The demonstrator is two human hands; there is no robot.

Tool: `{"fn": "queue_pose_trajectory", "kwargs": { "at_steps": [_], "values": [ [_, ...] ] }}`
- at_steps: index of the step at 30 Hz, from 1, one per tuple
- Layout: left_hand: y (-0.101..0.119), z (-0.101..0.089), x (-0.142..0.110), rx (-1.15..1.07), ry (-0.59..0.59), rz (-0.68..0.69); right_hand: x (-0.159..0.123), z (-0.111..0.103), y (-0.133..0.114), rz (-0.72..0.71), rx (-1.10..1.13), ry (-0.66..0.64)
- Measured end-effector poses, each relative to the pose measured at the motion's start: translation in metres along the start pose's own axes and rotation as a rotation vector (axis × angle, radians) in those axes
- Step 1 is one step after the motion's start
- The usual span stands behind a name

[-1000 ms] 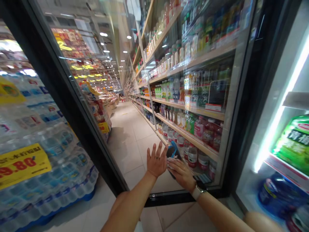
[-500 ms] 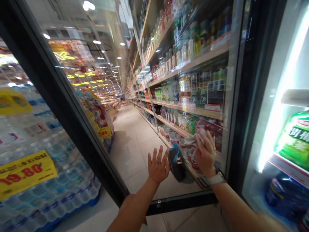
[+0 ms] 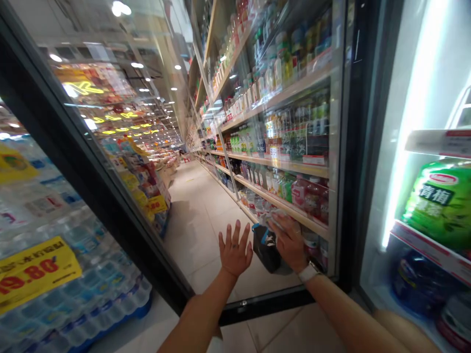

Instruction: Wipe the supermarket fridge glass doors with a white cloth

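Note:
A glass door [image 3: 206, 230] with a black frame fills the middle of the head view. My left hand [image 3: 235, 251] lies against the pane low down, fingers spread and holding nothing. To its right, my right hand [image 3: 292, 247] presses a light grey cloth [image 3: 276, 219] to the glass. The cloth is crumpled and partly hidden under the fingers. A watch with a pale strap [image 3: 309, 271] is on the right wrist. Seen through the pane, a black bag with blue trim [image 3: 267, 252] is on the floor between the hands.
Shelves of bottled drinks [image 3: 279, 162] stand beyond the glass, along a tiled aisle [image 3: 187, 211]. At the left are stacked packs of bottled water [image 3: 91, 294] with a yellow price sign [image 3: 40, 272]. A lit cooler holding a green bottle [image 3: 437, 203] is on the right.
My right hand has moved left and down across the glass with the cloth, closer to my left hand. My left hand stays spread on the pane. The view has shifted slightly right.

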State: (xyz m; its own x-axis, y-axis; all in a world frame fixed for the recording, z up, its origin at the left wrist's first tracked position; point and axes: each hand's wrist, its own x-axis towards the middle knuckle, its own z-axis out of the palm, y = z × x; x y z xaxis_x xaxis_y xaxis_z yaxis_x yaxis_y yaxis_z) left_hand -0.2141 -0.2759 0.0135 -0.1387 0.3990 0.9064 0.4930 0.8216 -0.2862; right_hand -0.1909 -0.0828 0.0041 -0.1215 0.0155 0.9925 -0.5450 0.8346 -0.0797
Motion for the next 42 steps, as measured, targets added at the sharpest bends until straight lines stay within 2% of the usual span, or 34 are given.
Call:
{"fn": "queue_pose_trajectory", "kwargs": {
  "at_steps": [6, 10, 12, 14, 18, 23, 25, 27, 31, 33, 37, 42],
  "values": [
    [-0.004, -0.002, 0.000, -0.059, -0.038, 0.015, -0.026, 0.007, -0.020, -0.257, 0.117, -0.182],
    [-0.004, -0.012, 0.003, -0.062, -0.106, 0.021, -0.024, 0.005, -0.016, -0.369, 0.117, -0.222],
    [-0.003, -0.017, 0.002, -0.068, -0.152, 0.023, -0.016, 0.003, -0.010, -0.370, 0.069, -0.222],
    [-0.003, -0.019, -0.001, -0.064, -0.169, 0.021, -0.007, -0.002, -0.001, -0.284, -0.012, -0.176],
    [-0.007, -0.013, -0.013, -0.022, -0.115, 0.066, 0.015, -0.014, 0.016, -0.012, -0.116, 0.042],
    [-0.010, -0.001, -0.019, 0.015, -0.016, 0.083, 0.039, -0.024, 0.024, 0.165, -0.125, 0.286],
    [-0.010, 0.001, -0.020, 0.023, -0.006, 0.078, 0.040, -0.020, 0.020, 0.226, -0.133, 0.326],
    [-0.009, 0.001, -0.022, 0.019, -0.010, 0.072, 0.034, -0.013, 0.011, 0.193, -0.121, 0.251],
    [-0.013, 0.001, -0.027, -0.025, -0.028, 0.080, 0.011, 0.003, -0.013, -0.049, -0.040, 0.001],
    [-0.016, -0.001, -0.028, -0.073, -0.033, 0.097, 0.002, 0.008, -0.026, -0.094, -0.004, -0.071],
    [-0.013, -0.009, -0.025, -0.156, -0.033, 0.101, -0.008, 0.014, -0.050, 0.010, 0.052, -0.176],
    [0.010, -0.023, -0.021, -0.253, -0.074, 0.034, -0.009, 0.015, -0.065, 0.131, 0.195, -0.333]
  ]
}}
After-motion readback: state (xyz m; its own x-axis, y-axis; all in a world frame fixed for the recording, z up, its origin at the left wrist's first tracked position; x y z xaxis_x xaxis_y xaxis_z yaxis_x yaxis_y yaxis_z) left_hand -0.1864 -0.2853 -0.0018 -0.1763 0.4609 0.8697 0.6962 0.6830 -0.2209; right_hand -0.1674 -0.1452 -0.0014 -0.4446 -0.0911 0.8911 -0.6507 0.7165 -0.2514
